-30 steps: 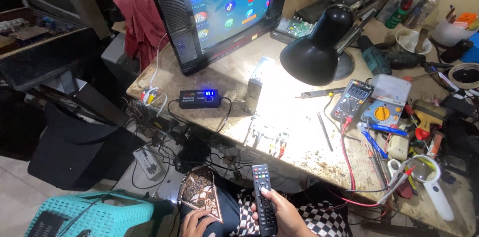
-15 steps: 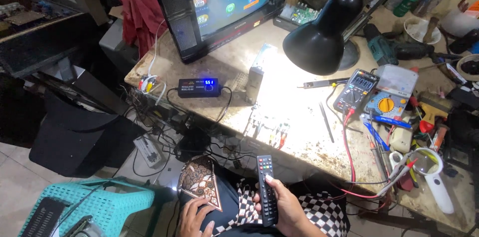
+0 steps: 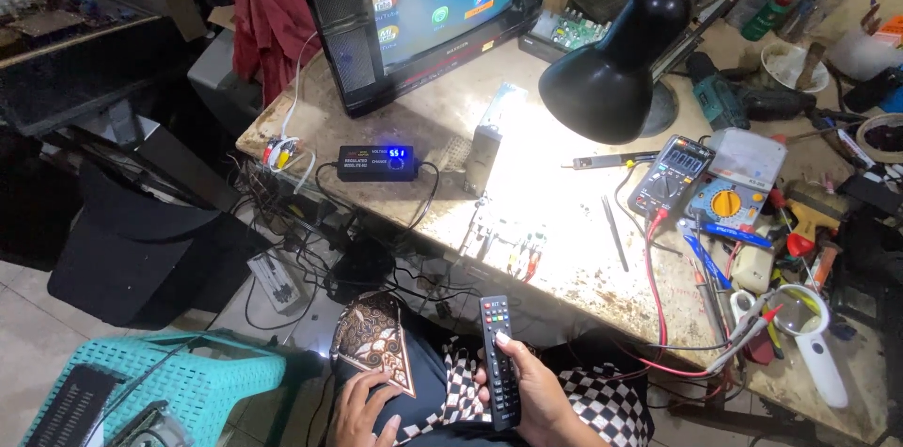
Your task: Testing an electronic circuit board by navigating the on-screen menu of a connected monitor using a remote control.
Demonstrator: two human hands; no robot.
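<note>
Matt black plastic remote control [image 3: 499, 358]

A worn, stained beige tabletop [image 3: 564, 259] carries a black television set [image 3: 414, 14] with a lit screen at its back edge, a small black power-supply box [image 3: 376, 163] in front of it, a black dome desk lamp [image 3: 611, 66], a dark digital multimeter [image 3: 670, 176] beside a yellow-dialled meter [image 3: 738, 185], thin metal tweezers [image 3: 614, 232], and a white-handled magnifying glass [image 3: 814, 339] at the right.

Right hand [image 3: 536, 391] grips a black remote [image 3: 499, 358] below the cluttered workbench [image 3: 564, 249].

A black lamp [image 3: 607, 71], multimeter [image 3: 672, 174] and perhaps a drill [image 3: 720, 99].
</note>
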